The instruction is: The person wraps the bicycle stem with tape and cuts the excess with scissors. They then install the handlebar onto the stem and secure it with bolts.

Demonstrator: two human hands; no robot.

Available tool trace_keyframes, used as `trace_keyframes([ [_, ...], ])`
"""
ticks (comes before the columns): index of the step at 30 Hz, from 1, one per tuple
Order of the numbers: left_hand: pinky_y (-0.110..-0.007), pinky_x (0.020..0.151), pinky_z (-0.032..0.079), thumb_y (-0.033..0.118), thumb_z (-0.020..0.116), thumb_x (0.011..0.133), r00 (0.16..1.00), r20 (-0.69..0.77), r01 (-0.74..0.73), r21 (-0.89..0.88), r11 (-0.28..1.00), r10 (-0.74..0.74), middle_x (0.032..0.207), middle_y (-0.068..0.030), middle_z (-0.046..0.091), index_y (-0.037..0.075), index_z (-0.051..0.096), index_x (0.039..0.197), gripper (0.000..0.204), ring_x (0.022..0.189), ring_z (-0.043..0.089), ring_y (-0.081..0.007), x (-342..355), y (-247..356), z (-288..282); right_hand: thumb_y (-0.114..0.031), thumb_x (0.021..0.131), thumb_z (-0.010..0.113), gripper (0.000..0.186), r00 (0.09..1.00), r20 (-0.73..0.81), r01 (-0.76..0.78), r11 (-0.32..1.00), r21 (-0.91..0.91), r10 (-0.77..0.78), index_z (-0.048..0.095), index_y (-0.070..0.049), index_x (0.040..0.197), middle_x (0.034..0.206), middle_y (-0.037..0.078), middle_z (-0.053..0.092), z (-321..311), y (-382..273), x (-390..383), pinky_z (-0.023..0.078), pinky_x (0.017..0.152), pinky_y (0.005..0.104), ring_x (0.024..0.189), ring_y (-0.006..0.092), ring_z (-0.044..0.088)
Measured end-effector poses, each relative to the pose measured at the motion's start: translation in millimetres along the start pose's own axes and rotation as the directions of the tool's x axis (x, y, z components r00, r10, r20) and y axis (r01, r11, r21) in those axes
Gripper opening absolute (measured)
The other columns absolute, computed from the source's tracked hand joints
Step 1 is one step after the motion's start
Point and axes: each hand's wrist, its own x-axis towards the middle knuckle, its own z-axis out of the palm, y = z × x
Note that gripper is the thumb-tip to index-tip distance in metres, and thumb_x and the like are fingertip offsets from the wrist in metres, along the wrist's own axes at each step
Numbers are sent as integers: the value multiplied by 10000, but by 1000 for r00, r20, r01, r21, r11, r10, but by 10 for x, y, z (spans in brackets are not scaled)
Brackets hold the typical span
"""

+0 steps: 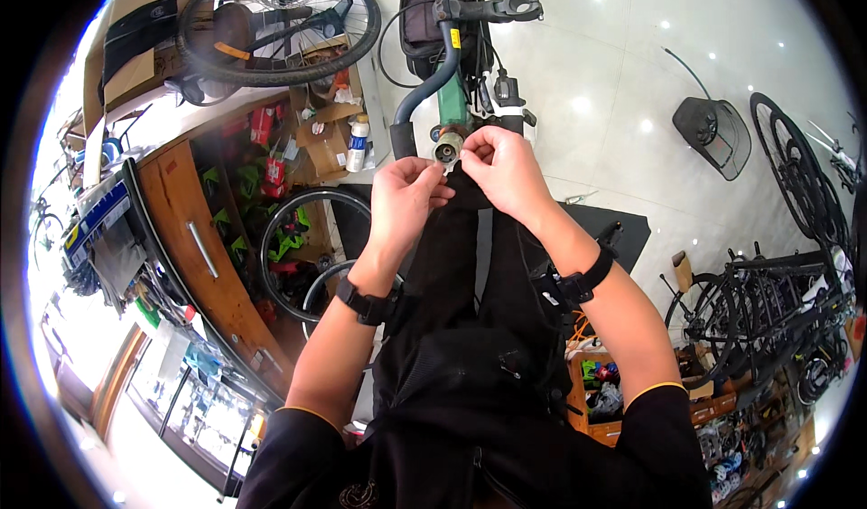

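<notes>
A green bicycle frame [452, 104] stands before me, its round metal head tube end [446, 148] facing up. Just below that end, my left hand [406, 195] is closed in a pinch. Close beside it my right hand [506, 170] also pinches, thumb against fingers, near the tube's right edge. Something small and pale shows between the fingertips, too small to name. The dark handlebar [432, 83] hangs loose to the left of the frame, with a grey stem [497, 9] at its top. Behind it is a black bag [423, 21].
On the left are a wooden cabinet [194, 238], a white bottle [358, 143], a loose wheel [298, 229] and a bicycle wheel [361, 48] over cardboard boxes. A black basket-like part [713, 139] lies on the pale floor at right. Several parked bicycles [759, 301] stand farther right.
</notes>
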Motion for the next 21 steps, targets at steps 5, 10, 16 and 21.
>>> trace_keyframes([
  [5,-251,651,539,126,621,950,999,-18,-39,-23,999,39,833,-76,670,-56,634,959,183,703,677,-142,2,-34,1,-75,856,648,90,996,84,-15,987,-157,28,632,14,855,746,27,650,-105,14,104,479,603,256,626,85,558],
  [10,-234,711,536,58,566,976,989,-13,-146,-66,987,145,1002,-76,655,-50,585,1169,221,816,671,-129,-29,-105,-48,-72,869,656,104,978,203,-31,999,-45,40,645,27,896,768,32,655,-272,-127,143,500,648,250,666,88,582],
  [16,-219,665,515,-7,587,949,963,1,-264,221,939,271,969,-45,628,-25,592,1240,292,749,643,-88,-18,-113,-21,-77,819,674,118,950,309,30,980,-194,32,649,36,839,741,125,677,-284,-253,338,527,648,323,678,221,660],
  [21,-222,626,524,-32,614,918,929,0,-352,312,882,370,919,-57,623,-38,636,1160,244,699,645,-91,33,-67,-16,-72,766,673,108,938,348,154,890,-429,6,639,30,765,670,153,645,-239,-453,441,518,623,349,635,270,647],
])
